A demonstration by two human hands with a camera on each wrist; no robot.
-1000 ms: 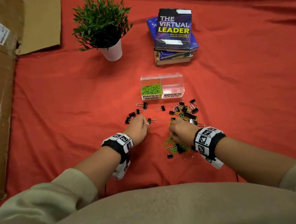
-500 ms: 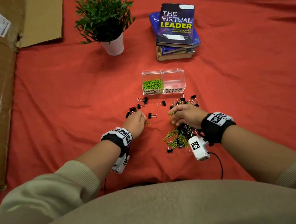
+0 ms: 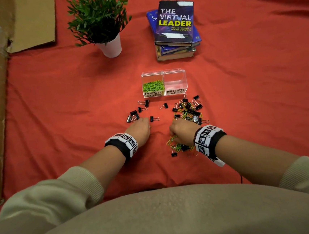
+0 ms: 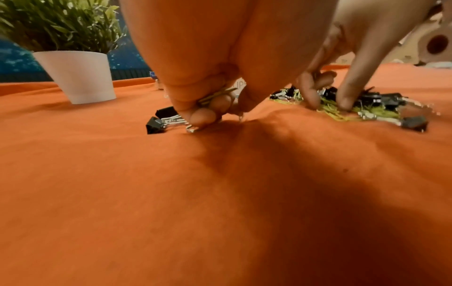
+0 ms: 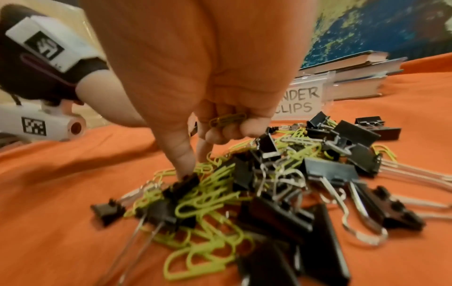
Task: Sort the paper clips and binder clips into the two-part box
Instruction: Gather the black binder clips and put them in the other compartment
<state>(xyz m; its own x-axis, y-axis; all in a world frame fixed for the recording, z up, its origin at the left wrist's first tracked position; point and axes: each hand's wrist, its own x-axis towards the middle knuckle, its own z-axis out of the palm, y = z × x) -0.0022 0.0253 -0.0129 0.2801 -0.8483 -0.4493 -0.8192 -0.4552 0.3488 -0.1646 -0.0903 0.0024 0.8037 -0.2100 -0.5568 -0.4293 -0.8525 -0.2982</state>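
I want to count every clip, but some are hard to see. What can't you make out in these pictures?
- Clips under the right hand: head view, the hand covers part of the mixed pile.
- Clips inside the left hand: its curled fingers hide all but some green wire in the left wrist view.
- Nearest binder clips: right wrist view, blurred and cut off by the bottom edge.
- Paper clips in the box: too small to count.

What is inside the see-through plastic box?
The clear two-part plastic box has green paper clips heaped in its left part; the right part looks empty. Labels cover both parts' front bottoms.
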